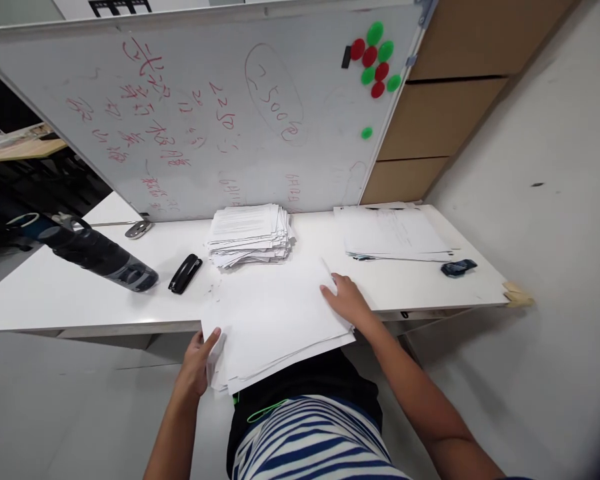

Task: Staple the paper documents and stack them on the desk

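A loose stack of white paper sheets (270,320) lies at the near edge of the white table (55,293), partly overhanging it. My left hand (197,363) grips the stack's near left corner, thumb on top and fingers underneath. My right hand (347,300) rests on the stack's right edge with its fingers curled on the top sheets. Behind this stack sits a thicker, ragged pile of printed papers (250,233).
A black stapler (185,273) lies left of the ragged pile, and a dark water bottle (95,253) lies on its side further left. Flat sheets (395,233) and a small dark object (459,267) are at the right. A whiteboard (220,100) with magnets leans behind the table.
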Available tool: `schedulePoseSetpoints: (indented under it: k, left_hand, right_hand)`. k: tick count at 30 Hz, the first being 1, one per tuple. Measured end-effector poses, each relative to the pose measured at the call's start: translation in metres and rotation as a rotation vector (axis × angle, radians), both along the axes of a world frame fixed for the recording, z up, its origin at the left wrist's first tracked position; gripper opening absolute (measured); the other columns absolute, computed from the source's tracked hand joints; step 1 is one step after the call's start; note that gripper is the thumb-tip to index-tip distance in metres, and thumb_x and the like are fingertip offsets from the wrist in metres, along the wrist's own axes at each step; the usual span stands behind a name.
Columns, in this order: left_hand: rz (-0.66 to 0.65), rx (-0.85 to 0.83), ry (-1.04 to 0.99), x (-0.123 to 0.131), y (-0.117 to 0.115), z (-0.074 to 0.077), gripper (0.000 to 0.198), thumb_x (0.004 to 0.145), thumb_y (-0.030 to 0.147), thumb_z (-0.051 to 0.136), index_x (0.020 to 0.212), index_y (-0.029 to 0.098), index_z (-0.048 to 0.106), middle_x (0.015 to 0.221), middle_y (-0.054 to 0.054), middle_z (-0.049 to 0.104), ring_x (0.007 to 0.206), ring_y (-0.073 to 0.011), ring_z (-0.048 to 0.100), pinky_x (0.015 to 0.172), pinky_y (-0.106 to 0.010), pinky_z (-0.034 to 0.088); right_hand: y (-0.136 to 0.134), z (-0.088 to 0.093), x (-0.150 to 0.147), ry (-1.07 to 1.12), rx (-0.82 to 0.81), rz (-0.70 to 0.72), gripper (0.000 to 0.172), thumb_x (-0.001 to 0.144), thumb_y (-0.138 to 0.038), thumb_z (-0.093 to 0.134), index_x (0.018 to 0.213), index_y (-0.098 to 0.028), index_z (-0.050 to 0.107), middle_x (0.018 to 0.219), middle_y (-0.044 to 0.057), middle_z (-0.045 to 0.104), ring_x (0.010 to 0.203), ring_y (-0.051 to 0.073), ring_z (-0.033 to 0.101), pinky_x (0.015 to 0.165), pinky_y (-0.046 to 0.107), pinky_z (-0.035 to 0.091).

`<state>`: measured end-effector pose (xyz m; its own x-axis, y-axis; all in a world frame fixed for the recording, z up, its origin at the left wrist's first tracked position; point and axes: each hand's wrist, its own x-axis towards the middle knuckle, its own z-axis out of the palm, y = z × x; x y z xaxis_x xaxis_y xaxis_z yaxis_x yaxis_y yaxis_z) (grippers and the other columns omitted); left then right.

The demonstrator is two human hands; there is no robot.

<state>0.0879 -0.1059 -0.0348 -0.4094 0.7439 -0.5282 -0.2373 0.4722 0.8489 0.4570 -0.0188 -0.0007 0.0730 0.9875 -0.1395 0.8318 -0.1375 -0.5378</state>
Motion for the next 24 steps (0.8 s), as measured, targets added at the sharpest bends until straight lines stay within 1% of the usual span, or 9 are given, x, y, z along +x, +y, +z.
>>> schedulePoseSetpoints:
  k: [3,6,8,10,12,14,17,20,24]
  left_hand:
    - [-0.016,-0.032,0.086,0.011,0.000,0.003,0.062,0.068,0.041,0.085,0.121,0.023,0.059,0.121,-0.012,0.071,0.101,-0.0282,0.072,0.083,-0.037,0.061]
    - [-0.068,-0.100,0.045,0.014,-0.004,0.006,0.067,0.063,0.038,0.089,0.121,0.019,0.060,0.112,-0.015,0.073,0.093,-0.0299,0.074,0.079,-0.041,0.062]
    - [-0.074,-0.111,-0.039,0.011,-0.006,0.008,0.068,0.063,0.034,0.089,0.121,0.016,0.060,0.109,-0.017,0.074,0.092,-0.0311,0.074,0.079,-0.042,0.062]
    - [-0.099,-0.137,-0.193,0.008,-0.007,0.010,0.064,0.064,0.035,0.088,0.119,0.013,0.063,0.108,-0.019,0.074,0.094,-0.0334,0.073,0.081,-0.044,0.062]
    - [-0.155,-0.181,-0.348,0.005,-0.008,0.014,0.061,0.068,0.039,0.085,0.118,0.010,0.065,0.108,-0.020,0.074,0.099,-0.0352,0.072,0.085,-0.044,0.061]
    - [-0.236,-0.229,-0.417,0.004,-0.008,0.019,0.062,0.071,0.042,0.083,0.120,0.008,0.065,0.109,-0.021,0.073,0.103,-0.0357,0.071,0.089,-0.043,0.060]
    - [-0.341,-0.250,-0.332,0.006,-0.011,0.031,0.064,0.070,0.043,0.083,0.121,0.009,0.065,0.109,-0.019,0.074,0.105,-0.0354,0.070,0.090,-0.043,0.059]
    - [-0.376,-0.136,-0.123,0.007,-0.015,0.041,0.057,0.069,0.045,0.084,0.112,0.011,0.069,0.104,-0.016,0.075,0.099,-0.0333,0.071,0.086,-0.041,0.059]
    - [-0.429,0.036,0.090,0.003,-0.016,0.049,0.054,0.072,0.054,0.079,0.104,0.012,0.071,0.102,-0.015,0.076,0.090,-0.0298,0.073,0.077,-0.037,0.060]
  right_hand:
    - [-0.007,0.002,-0.035,-0.061,0.014,0.070,0.063,0.094,-0.045,0.044,0.146,-0.009,0.042,0.137,0.018,0.055,0.124,0.032,0.050,0.103,0.037,0.039]
    - [-0.012,0.000,-0.048,-0.109,0.047,0.111,0.064,0.093,-0.041,0.047,0.147,-0.009,0.040,0.141,0.019,0.052,0.126,0.035,0.047,0.104,0.041,0.038]
    - [-0.011,-0.003,-0.045,-0.066,0.068,0.123,0.063,0.093,-0.039,0.047,0.147,-0.008,0.039,0.140,0.018,0.052,0.126,0.033,0.047,0.106,0.041,0.037]
    - [-0.008,-0.007,-0.036,0.034,0.077,0.124,0.061,0.093,-0.036,0.047,0.147,-0.008,0.039,0.137,0.017,0.055,0.126,0.029,0.049,0.107,0.038,0.038]
    - [-0.006,-0.011,-0.026,0.144,0.076,0.121,0.060,0.093,-0.035,0.048,0.146,-0.009,0.040,0.134,0.015,0.058,0.124,0.027,0.051,0.107,0.037,0.040]
    - [-0.006,-0.015,-0.019,0.238,0.071,0.113,0.059,0.092,-0.036,0.049,0.146,-0.013,0.041,0.133,0.014,0.059,0.124,0.026,0.053,0.105,0.039,0.043]
    - [-0.007,-0.022,-0.013,0.331,0.096,0.111,0.057,0.091,-0.038,0.052,0.144,-0.018,0.045,0.134,0.013,0.060,0.123,0.026,0.054,0.104,0.041,0.044]
    - [-0.005,-0.028,-0.010,0.378,0.128,0.104,0.056,0.089,-0.038,0.056,0.140,-0.017,0.050,0.134,0.014,0.060,0.121,0.027,0.056,0.106,0.044,0.044]
    - [0.006,-0.023,-0.005,0.554,0.096,-0.029,0.075,0.082,-0.051,0.067,0.146,-0.019,0.043,0.152,0.017,0.045,0.133,0.031,0.050,0.110,0.049,0.041]
